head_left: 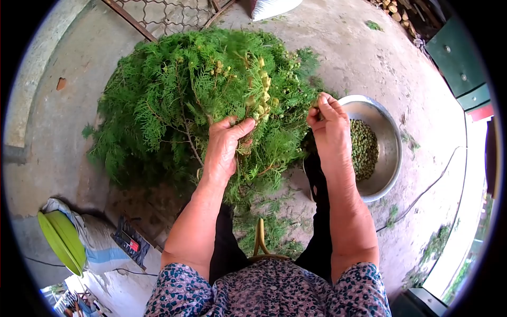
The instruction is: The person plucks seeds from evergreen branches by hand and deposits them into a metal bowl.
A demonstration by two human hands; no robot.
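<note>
My left hand (224, 145) is closed around a cypress-like sprig (262, 87) bearing pale green-yellow cones, its thumb and fingers pinched near the stem. The sprig stands up over a big heap of feathery green branches (163, 100) on the floor. To the right, my right hand (332, 124) is closed in a pinch, raised just left of the metal basin (392, 140). Whatever its fingertips hold is too small to make out. Inside the basin lie many small green cones (365, 150), partly hidden behind my right wrist.
A lime-green basin (62, 240) leans against a sack (100, 243) at lower left. Metal mesh (163, 16) and a white sack (274, 7) lie beyond the heap. A green cabinet (458, 61) and stacked firewood (396, 11) stand at upper right. A cable (422, 195) crosses the floor.
</note>
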